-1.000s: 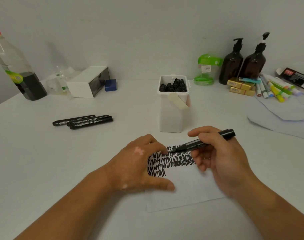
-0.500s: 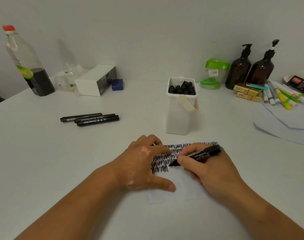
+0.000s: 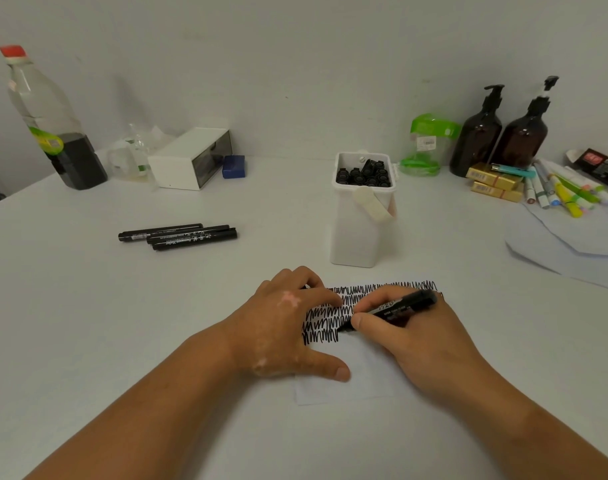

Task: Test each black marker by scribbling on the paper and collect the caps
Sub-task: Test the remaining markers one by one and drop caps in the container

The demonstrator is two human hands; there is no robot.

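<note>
Right hand (image 3: 423, 344) is gripping one black marker (image 3: 396, 308), tip touching the one paper (image 3: 358, 382) at the scribbles. Left hand (image 3: 288, 327) is lying flat, fingers spread, pressing the paper's left edge. Three more markers (image 3: 178, 233) are lying together, well left. One white tub (image 3: 358, 233) behind the paper is holding the caps (image 3: 363, 173). White counter (image 3: 157, 323) is meeting a plain wall and lying bare to the left.

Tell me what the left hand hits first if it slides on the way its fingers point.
Probably the right hand, which grips the marker: the left hand's fingers lie on the paper pointing right, across the scribbles, straight at it.
</note>
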